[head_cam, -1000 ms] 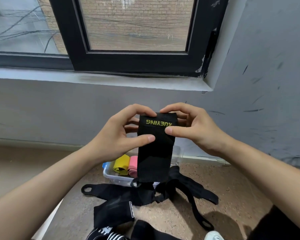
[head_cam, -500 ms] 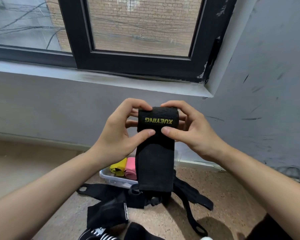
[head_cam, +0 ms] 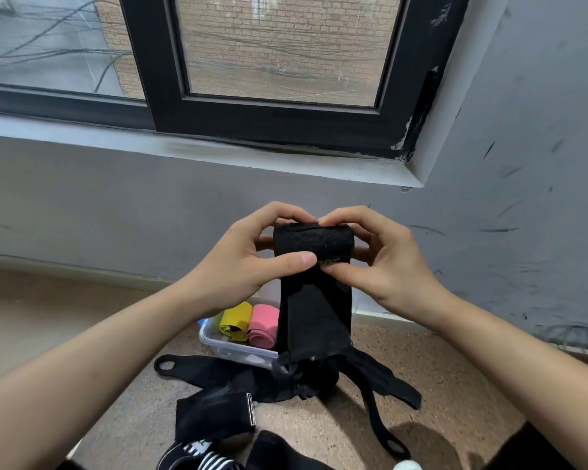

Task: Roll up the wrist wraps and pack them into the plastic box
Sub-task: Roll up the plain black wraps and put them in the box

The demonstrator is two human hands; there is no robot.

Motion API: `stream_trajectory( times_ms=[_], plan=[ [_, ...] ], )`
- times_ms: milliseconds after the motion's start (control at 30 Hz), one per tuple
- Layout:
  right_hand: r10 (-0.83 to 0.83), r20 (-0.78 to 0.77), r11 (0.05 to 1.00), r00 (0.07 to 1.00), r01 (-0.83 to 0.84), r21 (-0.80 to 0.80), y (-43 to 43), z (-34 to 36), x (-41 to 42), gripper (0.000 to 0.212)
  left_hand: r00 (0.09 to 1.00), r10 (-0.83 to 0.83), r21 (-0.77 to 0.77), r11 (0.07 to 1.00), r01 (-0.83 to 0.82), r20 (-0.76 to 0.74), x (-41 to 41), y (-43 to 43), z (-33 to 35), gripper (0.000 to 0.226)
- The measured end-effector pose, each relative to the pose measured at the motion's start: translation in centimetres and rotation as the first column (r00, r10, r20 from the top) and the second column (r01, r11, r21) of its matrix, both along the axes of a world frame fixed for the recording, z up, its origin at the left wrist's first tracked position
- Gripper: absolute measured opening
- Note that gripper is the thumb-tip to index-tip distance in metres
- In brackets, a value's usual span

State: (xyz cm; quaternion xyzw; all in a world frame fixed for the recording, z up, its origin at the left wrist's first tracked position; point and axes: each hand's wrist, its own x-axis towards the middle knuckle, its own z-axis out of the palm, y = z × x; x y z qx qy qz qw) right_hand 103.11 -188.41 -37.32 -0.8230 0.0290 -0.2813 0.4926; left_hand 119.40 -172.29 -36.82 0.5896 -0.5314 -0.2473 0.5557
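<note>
A black wrap (head_cam: 313, 244) is held up before the wall (head_cam: 82, 205) by both hands. The left hand (head_cam: 238, 262) and the right hand (head_cam: 387, 266) are each curled round an end of its rolled top, thumbs pressed on the front. The unrolled part is left hanging straight down; whether it touches the loose wraps (head_cam: 218, 408) heaped on the floor (head_cam: 438, 385) cannot be told. Behind it the box (head_cam: 224, 349) is seen on the floor, with a yellow roll (head_cam: 235, 322) and a pink roll (head_cam: 263, 325) laid side by side inside
</note>
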Motion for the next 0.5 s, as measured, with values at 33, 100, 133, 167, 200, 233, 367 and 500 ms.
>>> stream_trajectory(
  times_ms=[33,100,133,167,200,233,367,500],
  plan=[
    [0.018,-0.035,1.0,0.999,-0.018,0.004,-0.2,0.1,0.0,0.05,1.0,0.01,-0.027,1.0,-0.01,0.013,0.1,0.0,0.0,0.036],
    [0.071,-0.118,0.997,0.99,-0.065,0.048,-0.5,0.6,-0.1,0.053,0.999,0.027,-0.073,0.997,-0.024,0.037,0.2,0.1,0.1,0.037],
    [0.09,-0.16,0.995,0.983,-0.08,0.066,-0.7,0.9,-0.2,0.052,0.998,0.038,-0.086,0.996,-0.034,0.041,0.3,0.2,0.0,0.038],
    [0.098,-0.199,0.993,0.975,-0.084,0.078,-0.9,1.2,-0.3,0.051,0.998,0.048,-0.096,0.994,-0.044,0.038,0.3,0.2,0.0,0.038],
    [0.102,-0.235,0.992,0.967,-0.082,0.094,-1.1,1.5,-0.3,0.05,0.998,0.055,-0.106,0.993,-0.052,0.029,0.4,0.2,0.0,0.039],
    [0.11,-0.265,0.99,0.958,-0.082,0.116,-1.2,1.7,-0.4,0.05,0.998,0.058,-0.117,0.992,-0.055,0.023,0.4,0.3,-0.1,0.04],
    [0.163,-0.317,0.972,0.934,-0.098,0.213,-1.2,2.0,-0.5,0.051,0.983,0.094,-0.171,0.983,-0.067,0.155,0.2,0.3,-0.4,0.04],
    [0.201,-0.307,0.935,0.93,-0.089,0.342,-0.7,1.8,-0.5,0.048,0.932,0.153,-0.26,0.963,-0.067,0.328,-0.1,0.1,-0.7,0.042]
  ],
)
